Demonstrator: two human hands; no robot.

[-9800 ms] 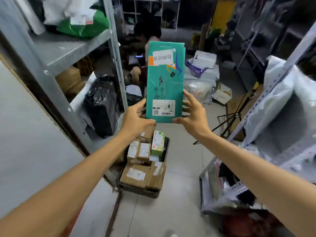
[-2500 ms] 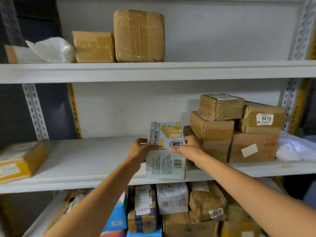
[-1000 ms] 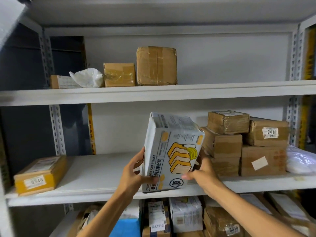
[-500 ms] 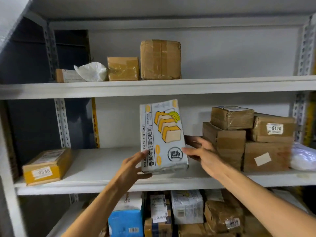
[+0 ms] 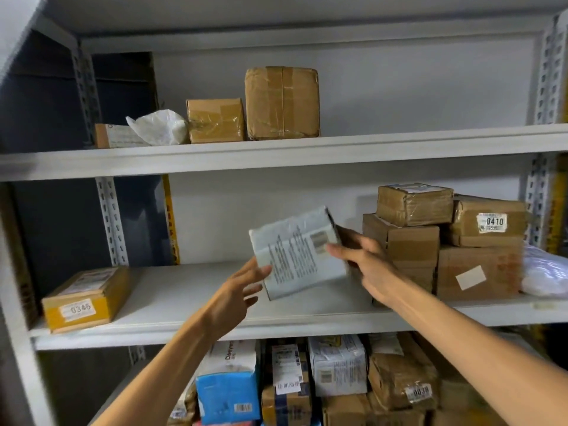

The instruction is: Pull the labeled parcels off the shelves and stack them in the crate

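On the middle shelf [image 5: 184,302], at 9 o'clock from the centre, I see a yellow box [image 5: 86,298] with a label 0345 lying flat near the front edge.

My left hand [image 5: 235,295] reaches up from 7 o'clock. Its fingers [image 5: 261,270] are almost straight and a little spread, and their tips touch the lower left corner of the white box [image 5: 298,253]. They do not wrap around it.

The white box is in the air just above the middle shelf, close to the centre of the view. It is tilted, and its printed side with small text and a barcode faces me. The picture is a little blurred there, so I cannot read the text.

My right hand [image 5: 365,265] comes in from 4 o'clock and holds the box at its right edge. The thumb [image 5: 338,250] presses on the front face just below the barcode, and the other fingers go behind the box, so the box is pinched between them.

At 3 o'clock from the box stands a pile of brown boxes [image 5: 405,241], one with a label 0410. A white bag [image 5: 544,272] lies just beside them at the far right.
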